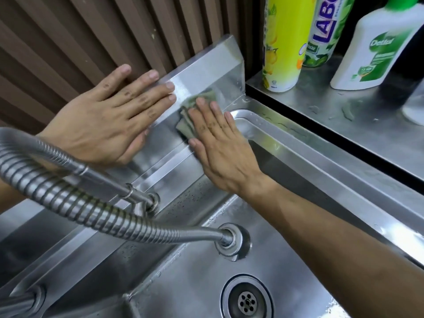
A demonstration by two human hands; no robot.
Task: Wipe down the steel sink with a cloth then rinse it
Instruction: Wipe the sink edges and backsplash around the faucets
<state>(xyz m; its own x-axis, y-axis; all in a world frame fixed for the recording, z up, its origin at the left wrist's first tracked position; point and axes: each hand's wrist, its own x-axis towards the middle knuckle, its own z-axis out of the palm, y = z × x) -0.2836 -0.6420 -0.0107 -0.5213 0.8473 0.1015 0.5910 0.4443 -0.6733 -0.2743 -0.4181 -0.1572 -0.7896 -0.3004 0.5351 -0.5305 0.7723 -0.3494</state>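
The steel sink fills the lower view, with its upright backsplash against the brown slatted wall. A green cloth lies flat on the backsplash. My right hand presses the cloth against the steel with straight fingers. My left hand rests flat on the top edge of the backsplash, fingers straight, holding nothing. The drain sits in the wet basin floor below.
A ribbed flexible steel hose arcs across the front and enters a fitting in the sink wall. On the steel shelf at the right stand a yellow spray can, a green-labelled can and a white Dettol bottle.
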